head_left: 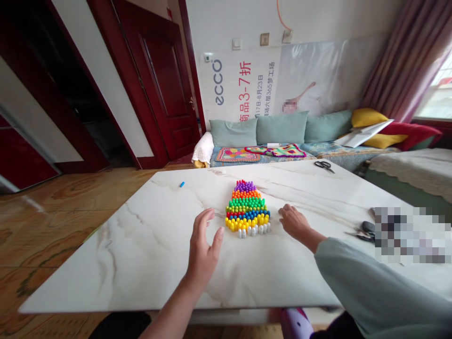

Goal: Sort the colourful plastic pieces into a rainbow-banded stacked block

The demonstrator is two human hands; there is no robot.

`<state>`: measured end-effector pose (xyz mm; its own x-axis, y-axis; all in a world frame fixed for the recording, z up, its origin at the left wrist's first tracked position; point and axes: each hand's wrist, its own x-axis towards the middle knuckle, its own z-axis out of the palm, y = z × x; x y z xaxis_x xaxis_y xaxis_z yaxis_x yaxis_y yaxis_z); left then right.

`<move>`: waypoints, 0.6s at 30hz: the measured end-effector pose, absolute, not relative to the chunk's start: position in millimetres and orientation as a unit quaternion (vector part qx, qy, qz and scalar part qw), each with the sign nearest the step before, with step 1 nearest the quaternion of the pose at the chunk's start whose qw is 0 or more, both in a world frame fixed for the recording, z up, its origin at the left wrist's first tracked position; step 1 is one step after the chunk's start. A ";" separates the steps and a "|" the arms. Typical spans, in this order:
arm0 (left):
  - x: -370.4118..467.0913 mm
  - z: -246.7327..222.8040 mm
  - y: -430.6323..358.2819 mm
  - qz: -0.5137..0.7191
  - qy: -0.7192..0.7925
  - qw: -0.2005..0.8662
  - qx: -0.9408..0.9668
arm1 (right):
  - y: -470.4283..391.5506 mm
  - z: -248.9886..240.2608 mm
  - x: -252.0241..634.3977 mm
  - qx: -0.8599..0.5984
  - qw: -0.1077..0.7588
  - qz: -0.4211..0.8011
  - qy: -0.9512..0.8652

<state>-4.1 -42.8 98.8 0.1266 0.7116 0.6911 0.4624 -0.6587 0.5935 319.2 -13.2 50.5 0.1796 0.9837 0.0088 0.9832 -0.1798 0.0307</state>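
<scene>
Small shiny coloured pegs [247, 202] stand upright on the table in close rows, forming a shape narrow at the far end and wider toward me. From far to near the rows run red, purple, orange, green, red and blue, yellow. The nearest row is of white pegs [253, 230], with small gaps in it. My left hand [205, 245] is raised just left of the near rows, thumb and fingers apart, holding nothing. To the right of the rows, my right hand [294, 221] reaches in palm down over the table, fingers slightly bent, apart from the pegs, with nothing visible in it.
The white marble-patterned table [141, 263] carries a small blue object [182, 184] at the far left. Black-handled scissors [324, 165] lie at the far right, and another black-handled tool [365, 231] lies nearer, beside a blurred-out patch. A sofa with cushions [281, 128] stands beyond.
</scene>
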 end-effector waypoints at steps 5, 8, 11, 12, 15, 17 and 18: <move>-47.2 44.4 62.0 0.391 0.486 0.048 0.780 | -18.7 20.6 320.3 0.726 -0.097 0.074 0.677; -74.3 41.5 113.7 0.287 0.555 0.010 0.780 | -19.6 7.6 324.7 0.725 -0.127 0.103 0.669; -87.8 49.1 162.5 0.248 0.599 -0.001 0.762 | -17.6 1.3 330.5 0.717 -0.137 0.122 0.673; -89.7 50.9 179.1 0.235 0.614 -0.002 0.754 | -16.9 0.1 332.2 0.714 -0.141 0.126 0.674; -91.3 51.3 228.0 0.202 0.652 0.002 0.730 | -16.4 -1.1 334.8 0.709 -0.152 0.124 0.677; -90.4 48.1 257.8 0.186 0.670 0.013 0.719 | -17.5 0.4 334.3 0.710 -0.154 0.112 0.678; -89.9 45.9 271.5 0.181 0.678 0.020 0.712 | -18.1 1.8 333.5 0.711 -0.154 0.104 0.679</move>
